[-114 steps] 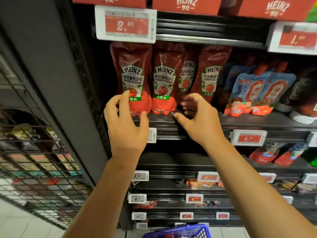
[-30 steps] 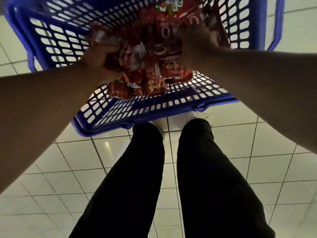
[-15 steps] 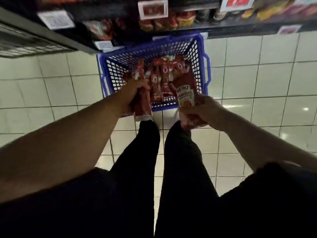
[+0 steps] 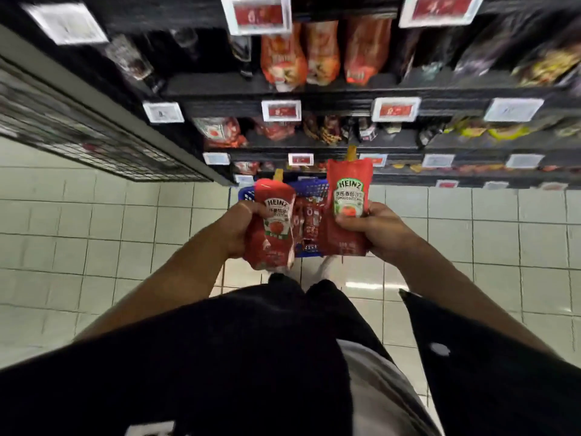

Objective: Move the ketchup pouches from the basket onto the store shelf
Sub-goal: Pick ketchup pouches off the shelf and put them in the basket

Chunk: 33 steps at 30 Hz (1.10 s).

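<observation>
At frame centre, my left hand [image 4: 235, 229] has its grip closed on one ketchup pouch [image 4: 274, 225], my right hand [image 4: 371, 229] on another [image 4: 347, 202], both upright above the blue basket [image 4: 309, 185] below the store shelf [image 4: 314, 84].

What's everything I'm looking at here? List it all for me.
Ketchup pouches in hand: two, red, held upright above the basket, one per hand.
Basket: one, blue, on the floor, more red pouches inside.
Shelves: several, black, stocked with blurred red and orange pouches.
Price tags: many, white and red, on shelf edges.
Floor tiles: pale.
Left hand: grip closed on the left pouch.
Right hand: grip closed on the right pouch.
</observation>
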Each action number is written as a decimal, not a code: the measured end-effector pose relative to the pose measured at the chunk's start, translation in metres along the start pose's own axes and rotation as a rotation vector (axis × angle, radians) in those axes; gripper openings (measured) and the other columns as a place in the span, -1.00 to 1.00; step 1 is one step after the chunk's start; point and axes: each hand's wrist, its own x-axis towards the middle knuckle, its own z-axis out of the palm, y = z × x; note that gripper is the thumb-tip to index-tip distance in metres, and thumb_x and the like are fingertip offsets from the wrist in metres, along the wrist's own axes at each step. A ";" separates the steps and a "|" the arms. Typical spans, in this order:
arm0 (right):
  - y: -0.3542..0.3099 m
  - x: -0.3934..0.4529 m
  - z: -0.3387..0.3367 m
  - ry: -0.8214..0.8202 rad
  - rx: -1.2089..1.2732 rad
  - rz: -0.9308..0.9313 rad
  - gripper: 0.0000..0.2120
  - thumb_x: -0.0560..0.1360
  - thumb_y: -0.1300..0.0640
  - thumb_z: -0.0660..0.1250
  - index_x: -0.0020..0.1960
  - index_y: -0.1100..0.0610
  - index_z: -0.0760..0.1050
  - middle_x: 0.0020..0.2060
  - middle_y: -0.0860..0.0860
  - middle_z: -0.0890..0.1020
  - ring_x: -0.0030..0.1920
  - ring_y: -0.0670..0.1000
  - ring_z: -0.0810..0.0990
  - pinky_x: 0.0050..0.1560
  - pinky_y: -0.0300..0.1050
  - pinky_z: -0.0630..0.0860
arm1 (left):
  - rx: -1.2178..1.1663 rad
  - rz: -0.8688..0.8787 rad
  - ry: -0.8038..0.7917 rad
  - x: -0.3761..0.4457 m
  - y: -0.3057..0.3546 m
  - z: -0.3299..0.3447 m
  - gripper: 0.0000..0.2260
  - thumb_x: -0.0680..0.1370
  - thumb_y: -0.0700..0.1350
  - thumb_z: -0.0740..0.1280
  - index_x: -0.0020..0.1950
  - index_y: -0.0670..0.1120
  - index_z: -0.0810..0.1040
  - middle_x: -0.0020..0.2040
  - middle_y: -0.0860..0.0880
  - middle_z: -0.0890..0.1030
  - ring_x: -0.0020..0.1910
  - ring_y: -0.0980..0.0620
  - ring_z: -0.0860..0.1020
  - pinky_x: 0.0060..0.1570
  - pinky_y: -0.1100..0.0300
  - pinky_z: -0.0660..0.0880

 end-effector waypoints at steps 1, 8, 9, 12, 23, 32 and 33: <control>-0.010 -0.007 0.004 0.001 -0.029 -0.023 -0.64 0.46 0.41 0.43 0.24 0.31 0.55 0.16 0.27 0.65 0.14 0.27 0.64 0.08 0.11 0.65 | -0.004 0.041 0.006 -0.012 0.005 -0.001 -0.65 0.42 -0.23 0.27 0.19 -0.24 0.58 -0.04 -0.25 0.68 -0.10 -0.21 0.67 0.09 -0.12 0.58; -0.070 -0.035 0.056 -0.021 -0.007 -0.179 -0.81 0.42 0.38 0.46 -0.02 0.17 0.67 -0.12 0.16 0.74 -0.18 0.12 0.72 -0.12 0.00 0.68 | 0.008 0.429 -0.025 -0.085 0.044 -0.005 -0.57 0.24 -0.11 0.67 0.06 -0.11 0.69 -0.02 -0.20 0.72 -0.13 -0.16 0.71 -0.16 -0.03 0.63; -0.076 -0.037 0.065 -0.012 0.010 -0.175 -0.85 0.42 0.30 0.50 -0.03 0.15 0.67 -0.13 0.17 0.74 -0.19 0.13 0.72 -0.14 0.01 0.68 | 0.010 0.442 0.002 -0.091 0.049 -0.005 -0.58 0.23 -0.14 0.67 0.05 -0.12 0.69 -0.03 -0.20 0.72 -0.14 -0.16 0.72 -0.18 -0.02 0.63; -0.086 -0.041 0.086 0.047 -0.086 -0.175 -0.77 0.38 0.15 0.59 0.00 0.12 0.65 -0.10 0.16 0.74 -0.15 0.16 0.74 -0.10 0.08 0.69 | 0.056 0.407 0.092 -0.109 0.063 -0.007 -0.68 0.31 -0.24 0.62 0.01 -0.16 0.66 -0.12 -0.19 0.73 -0.20 -0.17 0.72 -0.25 0.00 0.63; -0.172 -0.073 0.176 0.078 -0.166 -0.501 -0.55 0.26 -0.17 0.59 0.08 -0.02 0.66 -0.01 0.11 0.74 -0.03 0.17 0.73 -0.01 0.09 0.66 | 0.202 0.711 -0.209 -0.189 0.164 -0.073 -0.82 0.50 0.15 0.41 0.05 0.14 0.68 0.07 -0.08 0.72 0.06 -0.09 0.70 -0.06 0.05 0.66; -0.224 -0.104 0.261 0.094 -0.212 -0.799 -0.57 0.36 -0.15 0.53 0.17 -0.07 0.58 0.01 0.14 0.72 -0.02 0.18 0.72 0.02 0.13 0.65 | 0.140 1.075 -0.318 -0.233 0.245 -0.128 -0.78 0.54 0.11 0.36 0.14 0.10 0.64 0.07 -0.12 0.72 0.03 -0.14 0.70 -0.11 0.10 0.64; -0.229 -0.106 0.267 0.119 -0.231 -0.824 -0.60 0.35 -0.16 0.52 0.15 -0.09 0.58 0.00 0.12 0.73 -0.02 0.18 0.72 0.02 0.11 0.65 | 0.140 1.102 -0.332 -0.240 0.255 -0.130 -0.78 0.56 0.10 0.35 0.15 0.08 0.64 0.08 -0.13 0.71 0.03 -0.15 0.70 -0.11 0.09 0.64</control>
